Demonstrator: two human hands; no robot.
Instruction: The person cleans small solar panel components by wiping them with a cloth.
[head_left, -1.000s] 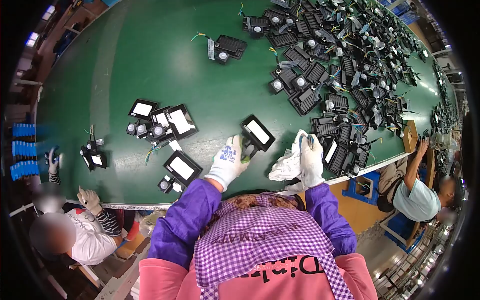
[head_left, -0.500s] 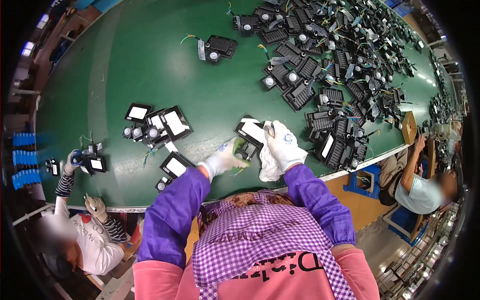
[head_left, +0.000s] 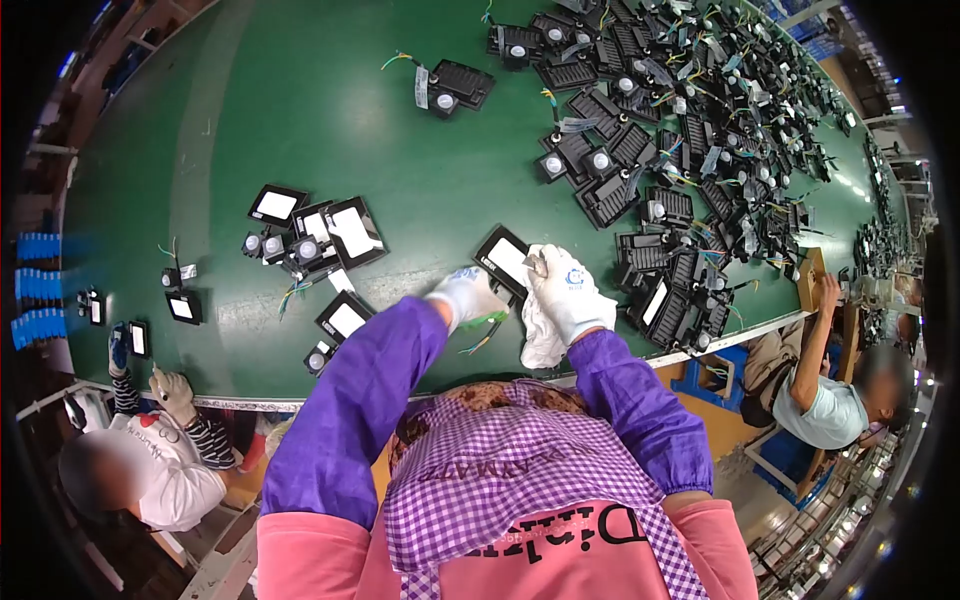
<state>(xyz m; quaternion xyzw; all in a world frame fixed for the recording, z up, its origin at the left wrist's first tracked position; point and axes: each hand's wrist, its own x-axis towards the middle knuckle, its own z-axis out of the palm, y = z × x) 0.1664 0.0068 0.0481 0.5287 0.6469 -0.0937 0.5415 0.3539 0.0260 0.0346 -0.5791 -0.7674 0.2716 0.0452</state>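
Observation:
Both of my hands, in white work gloves, are at one small black floodlight (head_left: 503, 258) with a pale front panel facing up. My left hand (head_left: 468, 298) is closed around its lower end, where the sensor part is mostly hidden; thin coloured wires stick out below. My right hand (head_left: 566, 297) grips a white cloth (head_left: 541, 340), its fingers at the right edge of the panel. The cloth hangs down toward the table's near edge. Left of my hands, a cluster of similar floodlights (head_left: 352, 232) lies panel up, with another floodlight (head_left: 345, 318) closer to me.
A large heap of black floodlights (head_left: 690, 150) covers the right of the green table (head_left: 300, 120). One floodlight (head_left: 460, 84) lies apart at the back. A co-worker (head_left: 150, 470) sits at left near more floodlights; another person (head_left: 830, 400) sits at right beside a cardboard box (head_left: 811, 280).
My left hand has turned over the floodlight's lower end, so its back now faces up. My right hand stays with the cloth. The left co-worker's hand has moved away from a floodlight, toward the table edge.

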